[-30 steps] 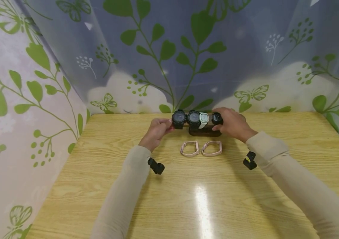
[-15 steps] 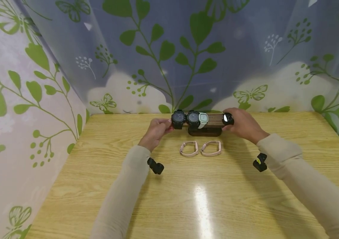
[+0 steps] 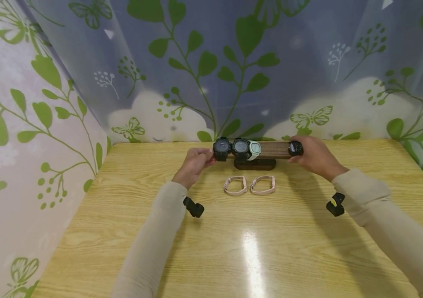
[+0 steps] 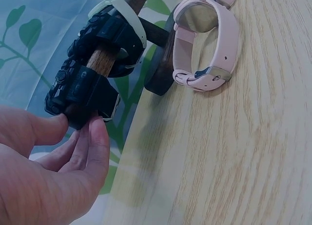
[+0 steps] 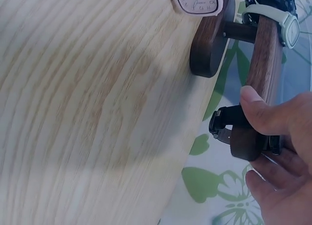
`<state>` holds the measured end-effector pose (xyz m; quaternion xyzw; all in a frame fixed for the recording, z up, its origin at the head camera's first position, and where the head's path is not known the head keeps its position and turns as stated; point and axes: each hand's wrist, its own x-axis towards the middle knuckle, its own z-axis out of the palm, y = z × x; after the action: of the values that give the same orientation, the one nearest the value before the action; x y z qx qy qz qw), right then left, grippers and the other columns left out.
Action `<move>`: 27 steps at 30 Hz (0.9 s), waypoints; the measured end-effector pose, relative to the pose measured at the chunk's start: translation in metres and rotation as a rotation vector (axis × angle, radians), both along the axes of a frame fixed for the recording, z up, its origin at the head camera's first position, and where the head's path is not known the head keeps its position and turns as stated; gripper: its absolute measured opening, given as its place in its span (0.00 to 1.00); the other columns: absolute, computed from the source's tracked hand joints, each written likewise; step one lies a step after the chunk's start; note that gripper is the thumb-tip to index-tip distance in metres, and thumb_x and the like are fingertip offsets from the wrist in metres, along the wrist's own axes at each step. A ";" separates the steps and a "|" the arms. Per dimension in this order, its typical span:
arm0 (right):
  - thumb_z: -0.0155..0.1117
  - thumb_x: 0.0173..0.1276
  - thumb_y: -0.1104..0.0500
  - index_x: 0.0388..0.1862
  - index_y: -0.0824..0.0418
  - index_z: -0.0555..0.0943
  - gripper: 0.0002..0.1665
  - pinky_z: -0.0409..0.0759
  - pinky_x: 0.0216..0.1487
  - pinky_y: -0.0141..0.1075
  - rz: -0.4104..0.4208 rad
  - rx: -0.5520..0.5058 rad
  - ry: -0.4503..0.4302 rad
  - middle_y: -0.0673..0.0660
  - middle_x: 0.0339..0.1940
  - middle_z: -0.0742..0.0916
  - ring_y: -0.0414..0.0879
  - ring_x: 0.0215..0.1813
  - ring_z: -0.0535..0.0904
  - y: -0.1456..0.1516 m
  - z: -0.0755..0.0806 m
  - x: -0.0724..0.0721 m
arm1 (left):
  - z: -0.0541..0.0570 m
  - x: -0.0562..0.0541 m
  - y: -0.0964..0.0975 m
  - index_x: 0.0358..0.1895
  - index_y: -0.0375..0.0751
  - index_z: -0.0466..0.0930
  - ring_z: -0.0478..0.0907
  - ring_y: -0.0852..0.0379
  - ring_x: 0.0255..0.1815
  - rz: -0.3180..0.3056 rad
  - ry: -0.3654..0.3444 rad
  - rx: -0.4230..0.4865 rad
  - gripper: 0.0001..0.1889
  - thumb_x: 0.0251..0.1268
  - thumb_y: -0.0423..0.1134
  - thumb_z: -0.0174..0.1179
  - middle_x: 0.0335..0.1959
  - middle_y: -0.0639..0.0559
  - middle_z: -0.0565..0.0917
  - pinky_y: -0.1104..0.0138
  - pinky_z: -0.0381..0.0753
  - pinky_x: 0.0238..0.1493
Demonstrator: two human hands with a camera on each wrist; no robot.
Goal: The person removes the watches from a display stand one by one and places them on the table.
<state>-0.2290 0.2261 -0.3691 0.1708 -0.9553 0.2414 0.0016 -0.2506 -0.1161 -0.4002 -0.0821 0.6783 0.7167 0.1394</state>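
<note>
A dark wooden watch stand (image 3: 275, 150) stands at the back of the table, its horizontal bar raised on a post and base. Two chunky black watches (image 3: 222, 146) and a mint-green watch (image 3: 255, 147) are strapped round the bar's left half. My left hand (image 3: 193, 165) pinches the bar's left end between thumb and fingertips, right beside the outermost black watch (image 4: 80, 91). At the opposite end, a smaller black watch (image 3: 295, 147) is looped round the bar. My right hand (image 3: 316, 155) grips this watch, thumb on its strap (image 5: 231, 116) and fingers behind.
Two pink watches (image 3: 235, 186) (image 3: 263, 185) rest on the wooden table (image 3: 211, 248) in front of the stand's base (image 3: 255, 164). A patterned curtain (image 3: 196, 82) hangs right behind the table's back edge.
My right hand has moved right along the bar with the smaller black watch, from near the mint-green one to the bar's right end. My left hand stays put.
</note>
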 end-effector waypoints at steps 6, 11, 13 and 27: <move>0.76 0.63 0.63 0.69 0.75 0.70 0.39 0.80 0.52 0.61 -0.038 -0.015 0.011 0.77 0.63 0.77 0.70 0.56 0.78 0.008 -0.002 0.003 | -0.001 0.000 0.000 0.63 0.23 0.75 0.81 0.58 0.39 0.001 -0.007 0.002 0.18 0.80 0.32 0.52 0.46 0.41 0.81 0.56 0.77 0.67; 0.77 0.62 0.64 0.66 0.77 0.73 0.37 0.81 0.50 0.62 -0.057 -0.027 0.056 0.78 0.61 0.79 0.71 0.55 0.79 0.015 -0.006 0.005 | -0.001 0.000 0.000 0.63 0.23 0.75 0.81 0.57 0.40 0.006 -0.010 0.004 0.17 0.80 0.32 0.52 0.45 0.41 0.80 0.57 0.77 0.66; 0.78 0.61 0.64 0.64 0.78 0.74 0.36 0.81 0.49 0.61 -0.062 -0.028 0.074 0.78 0.59 0.79 0.71 0.54 0.80 0.018 -0.007 0.006 | -0.001 0.000 0.000 0.63 0.23 0.75 0.80 0.57 0.39 0.007 -0.011 0.003 0.17 0.80 0.32 0.52 0.45 0.41 0.80 0.57 0.77 0.66; 0.78 0.62 0.59 0.65 0.78 0.74 0.39 0.79 0.48 0.64 -0.113 -0.080 0.028 0.77 0.58 0.80 0.72 0.53 0.79 0.040 -0.014 0.026 | -0.001 0.001 -0.001 0.64 0.23 0.74 0.81 0.55 0.42 -0.005 0.002 0.008 0.18 0.80 0.32 0.52 0.49 0.39 0.80 0.56 0.77 0.66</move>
<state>-0.2033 0.2662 -0.3833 0.1199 -0.9529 0.2764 0.0353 -0.2496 -0.1169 -0.4009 -0.0792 0.6756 0.7193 0.1409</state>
